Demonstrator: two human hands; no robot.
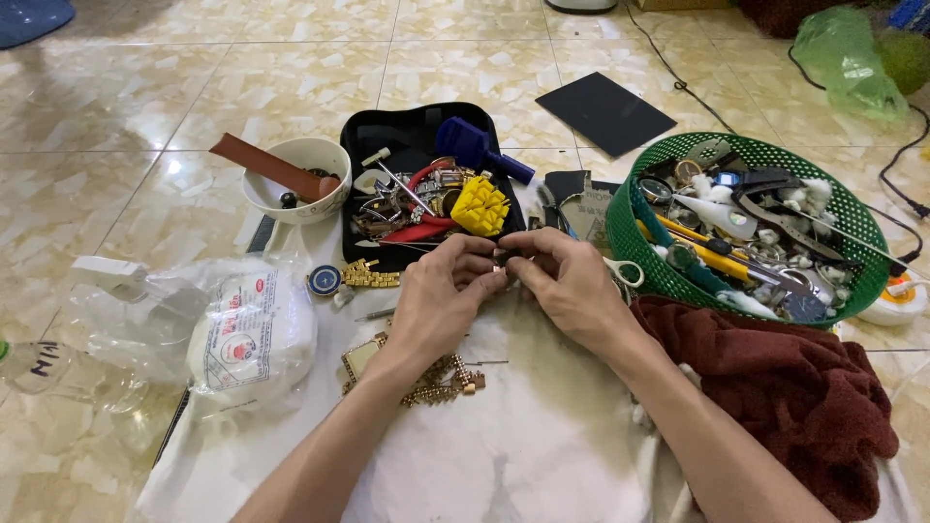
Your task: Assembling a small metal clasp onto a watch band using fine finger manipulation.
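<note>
The floor [194, 87] is laid with large glossy tiles, cream marbled with tan, with thin pale grout lines between them. Soft light from above leaves pale glare on the tiles toward the far edge. A black cable [678, 82] snakes across the floor at the far right. A flat dark square mat [605, 112] lies on the tiles beside it. A blue rounded thing [34, 17] sits in the far left corner.

Floor workspace crowded with watch-repair clutter.
Green basket [628, 225] of tools, black tray [387, 126], white bowl [325, 155], dark red cloth [794, 387], plastic bag [242, 334], gold watch bands [441, 380].
</note>
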